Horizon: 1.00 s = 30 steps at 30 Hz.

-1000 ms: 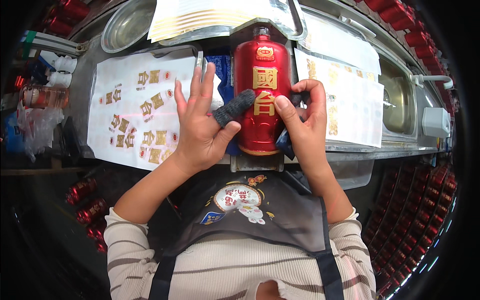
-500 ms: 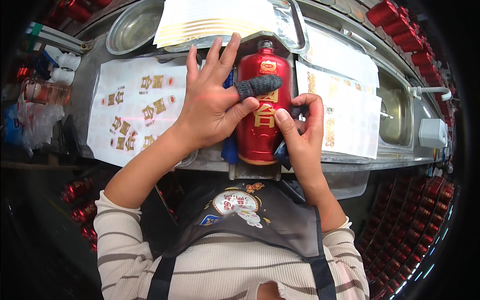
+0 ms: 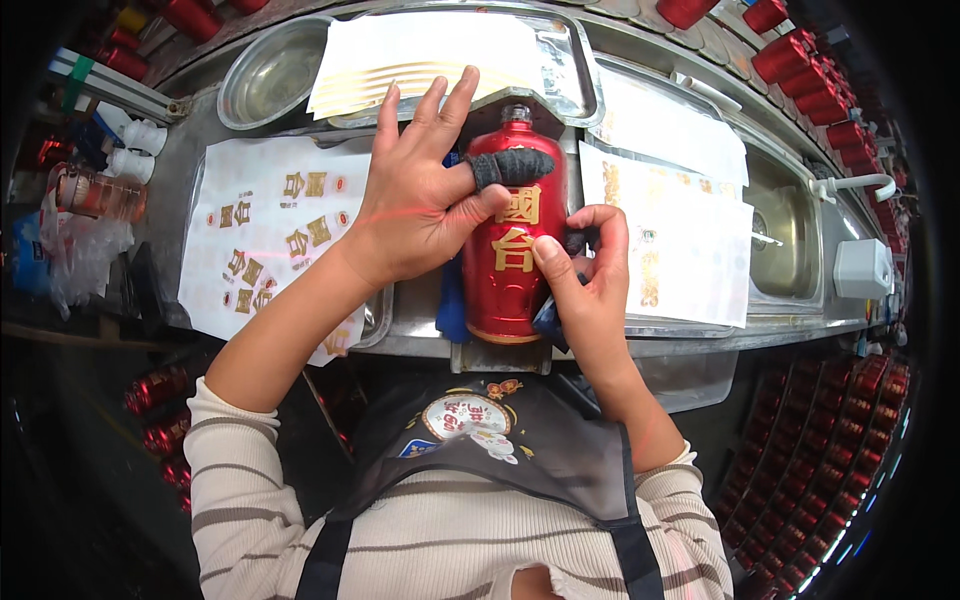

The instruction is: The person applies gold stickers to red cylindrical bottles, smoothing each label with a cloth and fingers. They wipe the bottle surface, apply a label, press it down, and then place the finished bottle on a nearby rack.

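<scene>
Bottle [image 3: 500, 300] lies before you, likely rigid and slick, best held by its sides; your left hand [image 3: 415, 205] spreads, empty, sleeved finger [image 3: 515, 168] over it; your right hand [image 3: 592, 280] half-curls against it, grip unclear.

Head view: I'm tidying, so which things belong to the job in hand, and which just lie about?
Seemingly in the job:
- glossy red bottle with gold characters
- left white paper sheet bearing gold characters

Seemingly lying about:
- round silvery metal bowl
- crumpled clear plastic bag
</scene>
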Tool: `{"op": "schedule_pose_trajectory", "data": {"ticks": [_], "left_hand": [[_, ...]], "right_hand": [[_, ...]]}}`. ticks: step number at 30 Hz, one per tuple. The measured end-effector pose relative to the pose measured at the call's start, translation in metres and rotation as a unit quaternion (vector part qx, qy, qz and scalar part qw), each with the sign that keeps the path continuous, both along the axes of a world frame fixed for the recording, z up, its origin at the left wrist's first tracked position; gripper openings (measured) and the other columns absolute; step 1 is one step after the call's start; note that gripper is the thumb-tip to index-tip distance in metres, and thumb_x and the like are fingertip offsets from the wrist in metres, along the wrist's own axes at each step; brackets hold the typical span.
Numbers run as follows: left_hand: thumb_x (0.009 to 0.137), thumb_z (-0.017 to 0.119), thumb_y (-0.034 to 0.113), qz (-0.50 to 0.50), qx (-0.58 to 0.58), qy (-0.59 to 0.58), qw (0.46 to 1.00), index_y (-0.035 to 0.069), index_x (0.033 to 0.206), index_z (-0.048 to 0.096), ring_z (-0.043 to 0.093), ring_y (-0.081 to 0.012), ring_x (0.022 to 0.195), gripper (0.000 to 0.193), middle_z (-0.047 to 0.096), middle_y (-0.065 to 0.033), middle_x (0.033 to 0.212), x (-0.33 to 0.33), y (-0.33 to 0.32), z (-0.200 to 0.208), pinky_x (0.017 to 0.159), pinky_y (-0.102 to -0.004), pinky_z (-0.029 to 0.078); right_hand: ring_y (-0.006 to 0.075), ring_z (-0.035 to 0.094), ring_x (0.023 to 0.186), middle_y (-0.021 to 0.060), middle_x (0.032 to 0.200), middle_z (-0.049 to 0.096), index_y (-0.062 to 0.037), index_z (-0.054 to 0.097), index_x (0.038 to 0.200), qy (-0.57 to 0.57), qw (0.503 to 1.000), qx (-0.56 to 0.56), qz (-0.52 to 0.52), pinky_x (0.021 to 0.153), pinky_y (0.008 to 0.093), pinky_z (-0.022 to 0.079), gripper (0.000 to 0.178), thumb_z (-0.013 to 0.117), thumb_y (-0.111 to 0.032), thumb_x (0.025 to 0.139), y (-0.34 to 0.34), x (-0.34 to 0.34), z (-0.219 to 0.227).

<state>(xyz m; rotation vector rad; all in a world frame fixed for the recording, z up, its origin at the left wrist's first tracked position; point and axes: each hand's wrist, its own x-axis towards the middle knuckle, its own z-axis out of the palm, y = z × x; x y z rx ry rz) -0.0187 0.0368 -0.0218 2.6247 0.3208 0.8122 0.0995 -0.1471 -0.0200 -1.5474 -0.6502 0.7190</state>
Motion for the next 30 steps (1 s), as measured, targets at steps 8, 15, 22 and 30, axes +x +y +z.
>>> {"op": "schedule_pose_trajectory", "data": {"ticks": [8,15,22,30], "left_hand": [[0.099,0.058,0.045,0.019,-0.141,-0.031,0.989,0.001,0.089,0.074,0.031,-0.0359,0.149,0.048,0.03,-0.0191,0.162,0.008,0.004,-0.008,0.119,-0.0613,0.004],[0.096,0.061,0.046,-0.02,-0.008,-0.003,1.0,0.013,0.088,0.078,0.028,-0.0453,0.147,0.038,0.029,-0.018,0.163,-0.017,-0.021,-0.006,0.116,-0.0661,0.0],[0.095,0.062,0.046,-0.015,0.008,0.014,1.0,0.021,0.097,0.079,0.029,-0.0466,0.146,0.031,0.03,-0.0179,0.163,-0.03,-0.043,-0.004,0.115,-0.0674,0.0],[0.099,0.056,0.045,0.038,-0.051,0.004,0.998,0.023,0.118,0.076,0.029,-0.0429,0.148,0.035,0.026,-0.02,0.164,-0.048,-0.049,-0.022,0.116,-0.0655,-0.002]], "right_hand": [[0.0071,0.055,0.071,0.0071,0.102,0.054,-0.0041,0.046,0.114,-0.002,1.0,0.003,0.001,0.06,0.0221,0.044,0.044,0.075,-0.027,0.09,0.001,0.001,-0.002],[0.007,0.057,0.081,0.006,0.104,0.054,-0.0039,0.047,0.113,0.019,0.999,0.028,0.02,0.068,0.0212,0.048,0.04,0.075,-0.023,0.091,0.003,0.008,-0.007],[0.0063,0.059,0.084,0.006,0.105,0.055,-0.0045,0.048,0.114,0.064,0.995,0.066,0.05,0.071,0.0192,0.049,0.03,0.069,-0.012,0.094,-0.004,0.016,-0.007],[0.0069,0.058,0.082,0.0058,0.106,0.053,-0.0062,0.047,0.114,0.001,0.998,0.045,0.04,0.067,0.02,0.048,0.036,0.073,-0.018,0.092,0.0,0.011,-0.007]]}}
